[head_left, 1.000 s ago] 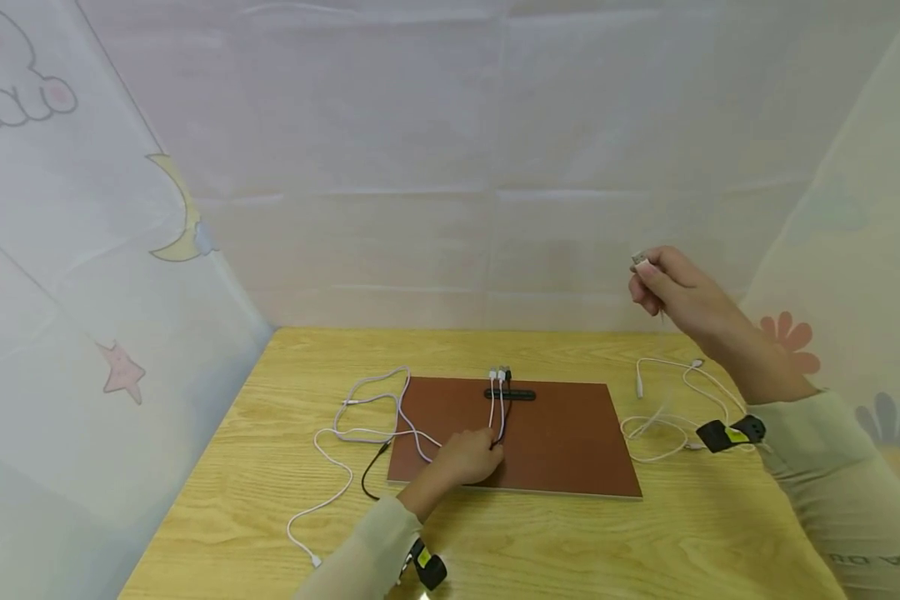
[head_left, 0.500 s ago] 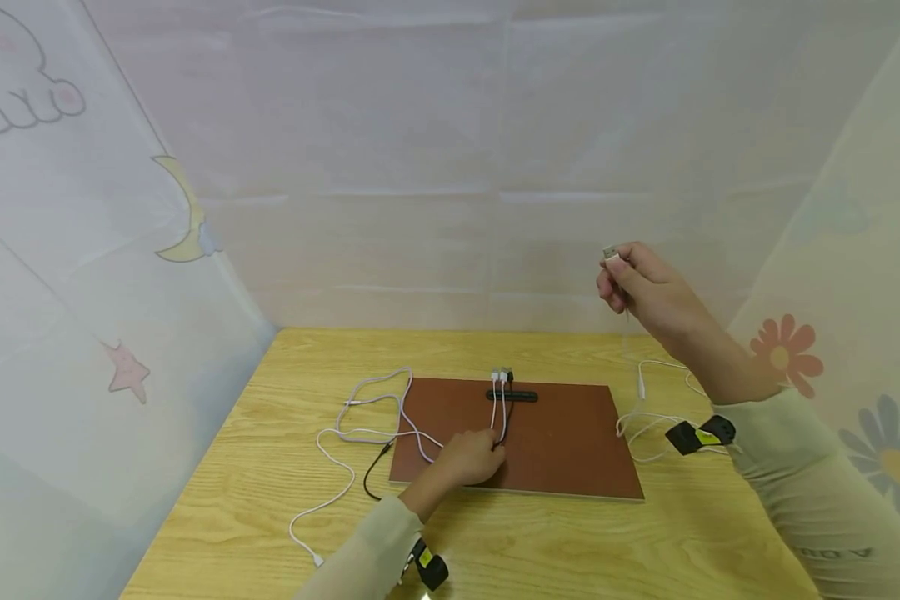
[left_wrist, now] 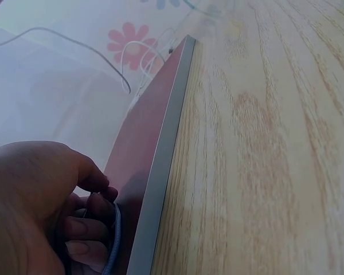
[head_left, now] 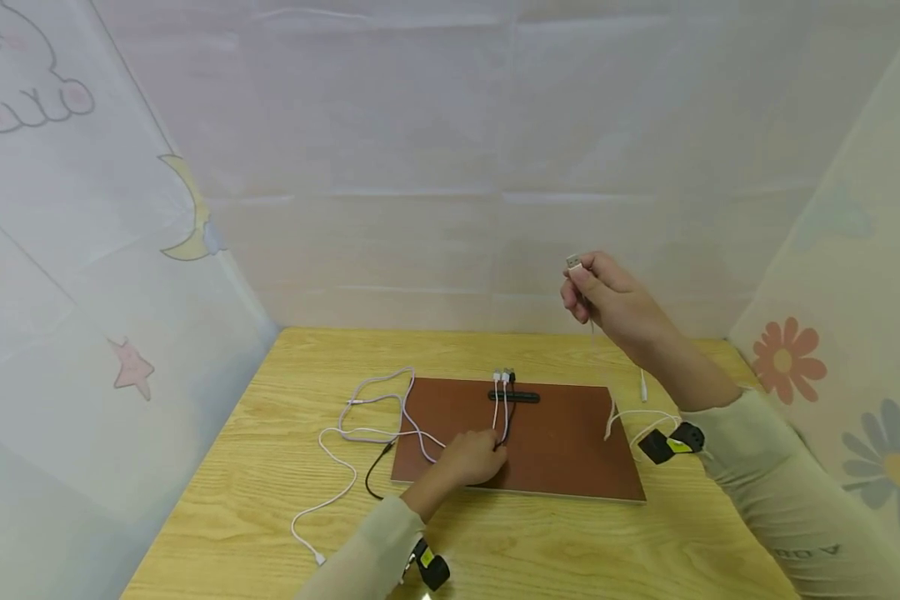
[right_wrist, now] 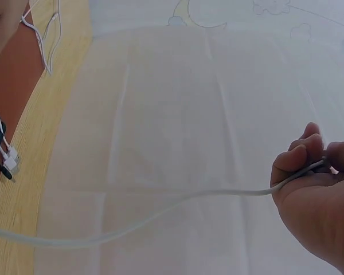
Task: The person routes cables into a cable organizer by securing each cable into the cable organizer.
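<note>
Gripping slim cables (head_left: 506, 408), right hand (head_left: 617, 302) pinches a white one (right_wrist: 229, 193), left hand (head_left: 467, 458) holds several.

Reddish-brown on the flat rectangular board (head_left: 570, 433), mid-frame; white on the thin cable (head_left: 355, 477), lower left; pale lavender on the looped cable (head_left: 403, 407) above; yellow wood grain across the surface (head_left: 532, 542); red petals on the printed flower (head_left: 787, 360), far right.

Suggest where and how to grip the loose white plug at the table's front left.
Probably pinch the plug by its two sides, from above and the left: it lies uncovered on the table, its left side looks free, and the left sleeve is close on its right.
</note>
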A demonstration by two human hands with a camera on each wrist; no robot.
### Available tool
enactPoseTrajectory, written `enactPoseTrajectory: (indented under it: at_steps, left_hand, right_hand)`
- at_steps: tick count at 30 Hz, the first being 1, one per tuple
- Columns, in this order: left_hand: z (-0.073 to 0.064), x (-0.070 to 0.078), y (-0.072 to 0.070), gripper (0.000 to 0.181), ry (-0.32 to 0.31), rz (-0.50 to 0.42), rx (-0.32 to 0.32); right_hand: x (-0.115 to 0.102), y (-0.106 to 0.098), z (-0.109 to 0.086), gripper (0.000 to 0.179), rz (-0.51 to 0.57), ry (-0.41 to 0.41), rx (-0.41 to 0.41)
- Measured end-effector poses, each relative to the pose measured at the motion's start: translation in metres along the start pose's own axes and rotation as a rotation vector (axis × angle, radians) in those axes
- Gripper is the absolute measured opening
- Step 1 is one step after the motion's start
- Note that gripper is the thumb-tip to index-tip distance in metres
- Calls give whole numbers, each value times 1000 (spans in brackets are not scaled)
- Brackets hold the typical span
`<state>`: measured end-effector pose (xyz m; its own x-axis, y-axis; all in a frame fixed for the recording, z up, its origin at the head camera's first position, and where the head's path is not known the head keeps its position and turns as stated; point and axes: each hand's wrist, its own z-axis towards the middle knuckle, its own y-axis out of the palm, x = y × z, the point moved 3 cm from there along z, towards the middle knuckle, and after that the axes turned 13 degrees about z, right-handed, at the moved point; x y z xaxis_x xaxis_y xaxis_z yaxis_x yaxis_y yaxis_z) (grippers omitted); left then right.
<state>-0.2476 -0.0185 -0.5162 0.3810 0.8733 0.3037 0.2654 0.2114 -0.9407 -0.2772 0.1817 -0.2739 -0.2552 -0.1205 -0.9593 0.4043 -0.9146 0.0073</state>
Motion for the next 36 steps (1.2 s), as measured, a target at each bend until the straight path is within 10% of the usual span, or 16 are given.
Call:
enactPoseTrajectory:
  at_steps: [36]
  left_hand:
    - [-10, 2, -19, 18, -15, -6, -44]
  right_hand:
    - [13, 60, 21, 29, 85, 72, -40]
